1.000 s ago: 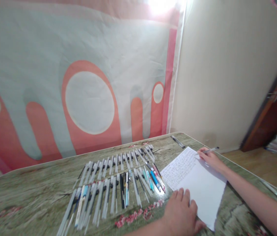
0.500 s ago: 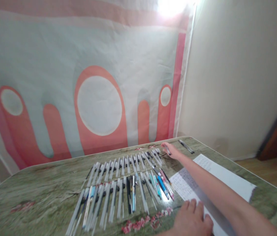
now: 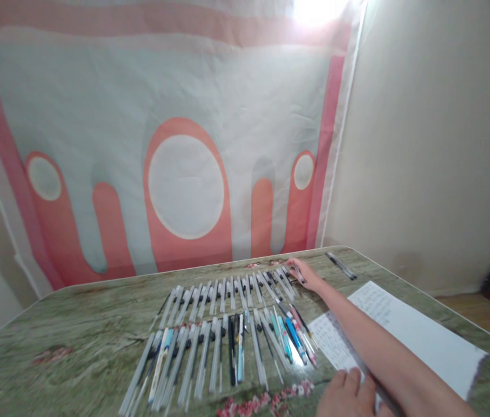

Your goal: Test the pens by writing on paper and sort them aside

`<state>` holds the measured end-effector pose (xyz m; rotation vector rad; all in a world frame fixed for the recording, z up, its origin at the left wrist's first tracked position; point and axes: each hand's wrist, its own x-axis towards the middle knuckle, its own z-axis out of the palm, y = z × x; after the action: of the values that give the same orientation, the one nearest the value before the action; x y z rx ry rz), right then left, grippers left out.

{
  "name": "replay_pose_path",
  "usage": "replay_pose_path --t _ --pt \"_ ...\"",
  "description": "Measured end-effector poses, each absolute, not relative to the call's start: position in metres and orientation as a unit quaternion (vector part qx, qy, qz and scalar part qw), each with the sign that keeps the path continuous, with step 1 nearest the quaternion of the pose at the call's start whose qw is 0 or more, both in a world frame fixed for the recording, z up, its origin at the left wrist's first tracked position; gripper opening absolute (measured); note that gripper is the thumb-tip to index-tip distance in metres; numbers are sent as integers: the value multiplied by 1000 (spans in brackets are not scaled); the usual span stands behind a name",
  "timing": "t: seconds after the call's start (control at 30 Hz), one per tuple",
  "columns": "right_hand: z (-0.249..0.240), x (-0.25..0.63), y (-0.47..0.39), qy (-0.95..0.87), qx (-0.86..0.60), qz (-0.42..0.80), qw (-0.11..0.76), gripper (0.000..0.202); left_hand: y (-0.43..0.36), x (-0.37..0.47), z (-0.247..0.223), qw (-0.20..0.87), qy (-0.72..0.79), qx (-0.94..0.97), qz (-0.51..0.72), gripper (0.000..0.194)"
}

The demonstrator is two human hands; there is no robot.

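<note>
At the far right end of the back row of pens, my right hand (image 3: 303, 274) is closed around a slim clear pen (image 3: 299, 272) with a dark end. Beside it lies the back row of clear-barrelled pens (image 3: 223, 294), side by side. A front row (image 3: 197, 359) holds more clear pens, plus black, light blue and white ones. At this row's right end are a blue pen (image 3: 295, 339) and several pink and teal ones. My left hand (image 3: 349, 394) lies palm down at the near edge of the written paper (image 3: 334, 341), fingers extended, partly cut off by the frame.
Two dark pens (image 3: 340, 266) lie apart near the table's far right corner. A larger white sheet with handwriting (image 3: 419, 336) lies under and right of my right forearm. The marbled green table (image 3: 84, 324) meets a printed pink and grey backdrop (image 3: 119, 87) behind.
The view has turned slightly left, so the scene sits a little farther right. My right hand, still holding the pen, has come closer to the back row's end. My left hand stays low.
</note>
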<state>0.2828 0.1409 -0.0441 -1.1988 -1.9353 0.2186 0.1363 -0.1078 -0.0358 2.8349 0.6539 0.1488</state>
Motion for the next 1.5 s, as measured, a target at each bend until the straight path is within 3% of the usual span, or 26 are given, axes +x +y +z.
replay_pose_path --t 0.13,0.27,0.33,0.53,0.73,1.33,1.5 --pt "-45 283 142 -767 -475 77 424 29 -103 132 -13 122 234 964 36 40" --pt "-45 285 140 -762 -476 68 434 29 -86 119 19 63 141 987 -35 34" --pt "-44 286 138 -760 -478 66 435 30 -73 109 39 34 131 989 -59 42" --pt "-40 291 129 -760 -487 55 427 33 -26 71 78 38 259 963 58 38" --pt "-33 286 125 -755 -510 -2 412 29 19 41 63 92 346 918 168 35" --pt "-35 266 129 -746 -571 -4 341 16 27 31 48 104 371 904 187 31" --pt "-25 260 123 -736 -577 -6 354 16 29 32 48 186 385 874 233 28"
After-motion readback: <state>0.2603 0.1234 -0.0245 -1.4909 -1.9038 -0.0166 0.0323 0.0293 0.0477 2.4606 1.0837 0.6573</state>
